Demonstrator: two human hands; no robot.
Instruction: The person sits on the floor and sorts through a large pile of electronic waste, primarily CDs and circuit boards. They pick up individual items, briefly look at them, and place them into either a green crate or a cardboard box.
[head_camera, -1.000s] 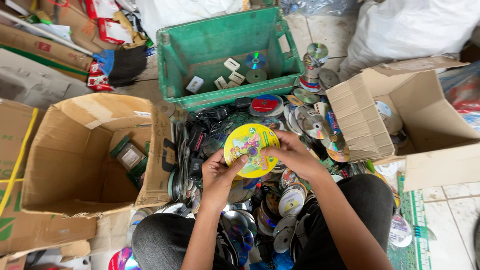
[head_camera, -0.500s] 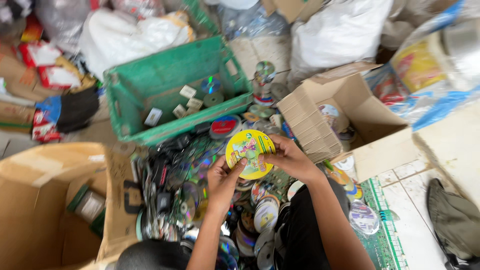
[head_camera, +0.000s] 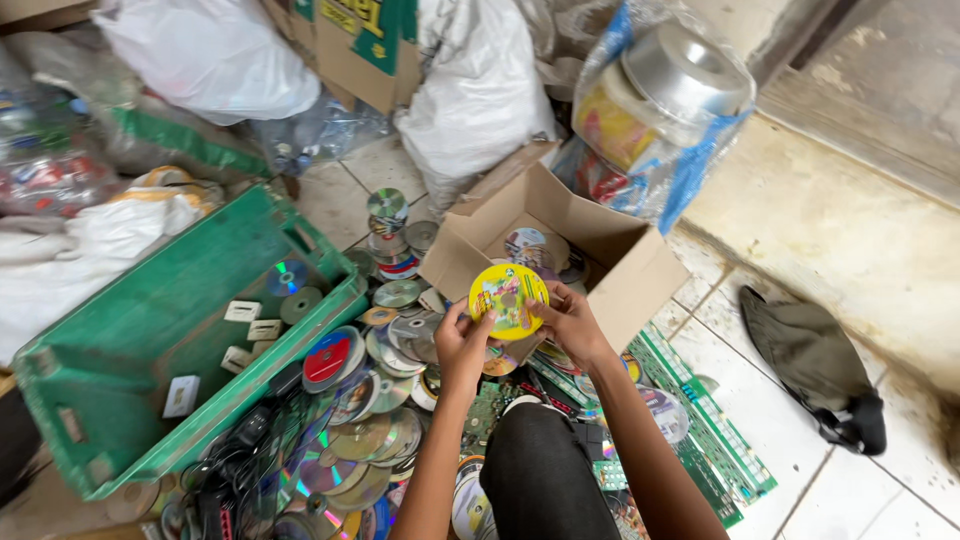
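Yellow disc (head_camera: 508, 298), printed in bright colours, sits upright between both hands, just in front of the open cardboard box (head_camera: 600, 262). The left hand (head_camera: 462, 345) grasps its lower left edge with the fingertips, and the right hand (head_camera: 570, 320) grasps its right edge the same way, so both hands are closed on the disc and nothing else. Inside the box lie a few more discs. Below the hands a loose heap of discs (head_camera: 360, 400) covers the floor, some shiny side up, one red (head_camera: 330, 358). To the left stands a green plastic crate (head_camera: 130, 330) holding a few discs and small white pieces. Green circuit boards (head_camera: 715, 440) lie on the tiled floor to the right of the person's dark knee (head_camera: 540, 470). Farther right a dark bag (head_camera: 815, 360) rests on the tiles. White sacks (head_camera: 480, 90) and a clear bag with metal pots (head_camera: 670, 90) are stacked behind the box.
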